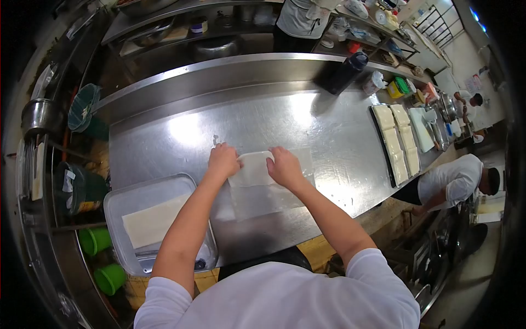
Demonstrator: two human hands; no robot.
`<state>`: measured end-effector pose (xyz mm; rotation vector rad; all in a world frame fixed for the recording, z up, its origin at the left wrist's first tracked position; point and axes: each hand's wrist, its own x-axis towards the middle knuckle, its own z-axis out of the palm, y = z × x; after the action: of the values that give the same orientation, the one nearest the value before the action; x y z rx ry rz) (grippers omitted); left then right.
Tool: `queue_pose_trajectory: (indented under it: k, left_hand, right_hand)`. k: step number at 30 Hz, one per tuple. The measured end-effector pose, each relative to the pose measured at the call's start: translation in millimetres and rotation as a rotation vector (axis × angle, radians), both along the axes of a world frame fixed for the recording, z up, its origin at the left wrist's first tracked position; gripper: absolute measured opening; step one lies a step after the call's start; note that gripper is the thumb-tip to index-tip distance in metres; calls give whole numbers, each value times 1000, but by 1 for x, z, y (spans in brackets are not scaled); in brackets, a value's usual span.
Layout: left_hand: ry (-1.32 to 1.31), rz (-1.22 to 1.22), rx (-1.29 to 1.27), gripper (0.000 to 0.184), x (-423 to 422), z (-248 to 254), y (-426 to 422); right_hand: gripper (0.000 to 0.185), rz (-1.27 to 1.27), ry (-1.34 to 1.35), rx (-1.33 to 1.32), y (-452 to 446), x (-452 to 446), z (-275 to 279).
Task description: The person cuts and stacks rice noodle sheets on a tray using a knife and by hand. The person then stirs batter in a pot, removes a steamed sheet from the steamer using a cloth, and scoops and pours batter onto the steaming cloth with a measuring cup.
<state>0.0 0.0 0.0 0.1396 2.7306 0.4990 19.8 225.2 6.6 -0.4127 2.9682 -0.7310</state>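
One pale, thin, rectangular sheet [255, 170] lay flat near the middle of the shiny stainless-steel desk [252, 118], overlapping one larger, translucent, film-like sheet [257, 204] that spread toward the near edge and out to the right. Two bare hands were at its far edge: the left hand [222, 160] touched the left corner, and the right hand [286, 166] touched farther along, its thumb and fingers bent over the edge. Whether either grip was clamped on the sheet or only resting there could not be told from above.

To the left stood one clear plastic tray with rounded corners [118, 205], holding a long, pale, rectangular slab [148, 225]; the left forearm crossed above it and hid part of both. The right forearm likewise covered part of the translucent sheet.

Well to the right, one black rectangular tray [392, 174] carried two rows of pale, flat pieces [390, 137], their seams too faint to count surely. One dark, cylindrical bottle [348, 72] stood toward the far right, with one yellow tub with a green lid [399, 88] beyond it.

Two bright green buckets [109, 278] sat below the desk's left side. One co-worker in a white shirt [457, 181] bent over at the right.
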Motion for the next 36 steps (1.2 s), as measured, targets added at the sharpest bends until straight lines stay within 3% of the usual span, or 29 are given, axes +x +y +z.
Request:
queue_pose_trajectory:
  k: [5,8,11,14,18,21,24,30,36]
  left_hand:
    - [-35,39,131,27,12,-2,-17]
    - [1,43,268,26,13,8,-20]
    - [-84,59,329,25,5,9,-19]
    - [-190,170,468,25,-8,-8,-20]
    - [-208,156,481,25,-18,-22,-27]
    - [-227,131,367,26,-23,-21,-23]
    - [-228,108,231,25,-23,-11,-21]
    - [-129,160,236,24,-11,1,-21]
    - [-75,227,374,19,14,26,-24]
  right_hand:
    - [40,146,-33,-151,-45,-38,-9]
    - [40,360,-375,-117,-65,-71,-22]
    - [40,329,-832,190,-61,-92,2]
    - [35,398,-863,363,-24,-108,2]
    - [31,518,-748,630,36,-117,9]
    - [32,446,-595,741,75,-111,12]
    - [31,509,-305,714,100,-102,3]
    - [21,289,-332,527,113,-85,10]
    - [14,233,-195,332,128,-56,30]
